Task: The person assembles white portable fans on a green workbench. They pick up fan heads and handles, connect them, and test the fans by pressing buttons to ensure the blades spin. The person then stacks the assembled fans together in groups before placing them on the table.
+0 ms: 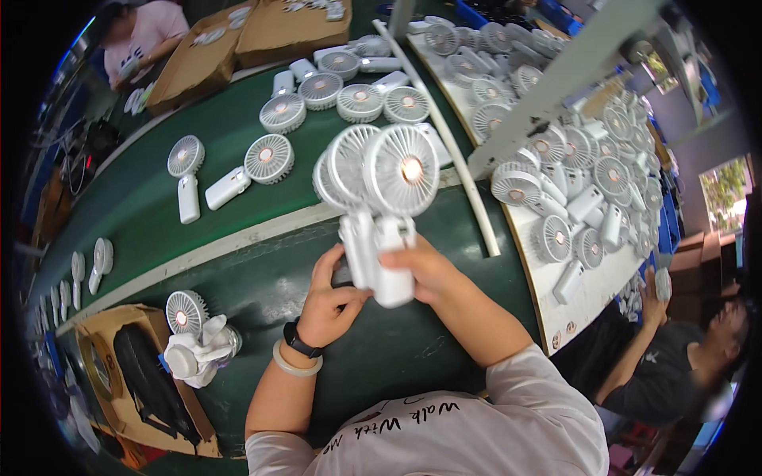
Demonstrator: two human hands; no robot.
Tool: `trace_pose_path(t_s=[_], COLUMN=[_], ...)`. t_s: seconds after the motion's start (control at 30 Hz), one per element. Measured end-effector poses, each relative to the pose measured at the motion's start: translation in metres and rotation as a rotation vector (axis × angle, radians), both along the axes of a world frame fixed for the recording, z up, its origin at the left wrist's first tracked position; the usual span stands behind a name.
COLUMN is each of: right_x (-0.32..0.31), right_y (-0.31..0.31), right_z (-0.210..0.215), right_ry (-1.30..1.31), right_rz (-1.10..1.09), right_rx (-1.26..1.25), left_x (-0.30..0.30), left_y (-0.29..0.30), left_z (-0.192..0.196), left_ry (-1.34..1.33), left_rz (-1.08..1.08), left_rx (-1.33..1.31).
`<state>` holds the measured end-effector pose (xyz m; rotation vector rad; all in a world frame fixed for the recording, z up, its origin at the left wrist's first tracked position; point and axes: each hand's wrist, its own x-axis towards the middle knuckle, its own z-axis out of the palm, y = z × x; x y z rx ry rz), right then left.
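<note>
Above the dark green bench in front of me, I hold a bunch of white handheld fans [402, 170] upright, their round grille heads overlapping. My right hand [431, 272] is closed round the handle of the frontmost fan, thumb across its front. Beside it, my left hand [327, 311] has its fingers closed at the lower handles of the fans behind; those fingertips are partly hidden. A dark watch and a pale bangle circle my left wrist. More white fans [270, 159] lie on the green belt just beyond.
On the right, a pale board [548, 305] carries a large heap of fans, with a white rail [468, 186] along its left. At lower left stand a cardboard box [198, 432] with a black pouch and a cloth-wrapped container [198, 353]. Two people work nearby, far left and right.
</note>
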<state>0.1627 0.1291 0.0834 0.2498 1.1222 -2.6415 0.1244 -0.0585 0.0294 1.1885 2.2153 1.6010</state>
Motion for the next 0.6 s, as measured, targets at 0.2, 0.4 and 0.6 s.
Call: trace_pose_path(t_s=[0.2, 0.4, 0.6], right_x=[0.139, 0.202, 0.140], right_y=[0.079, 0.154, 0.284], right_z=[0.030, 0.052, 0.105], right_ry=[0.221, -0.019, -0.227], right_rz=[-0.083, -0.602, -0.986], right_rx=[0.930, 0.988, 1.331], left_x=[0.018, -0.025, -0.133], left_y=[0.012, 0.021, -0.001], left_z=[0.007, 0.027, 0.010], left_ry=[-0.258, 0.093, 0.394], left_rz=[0.271, 0.473, 1.070], left_rx=[0.022, -0.247, -0.695])
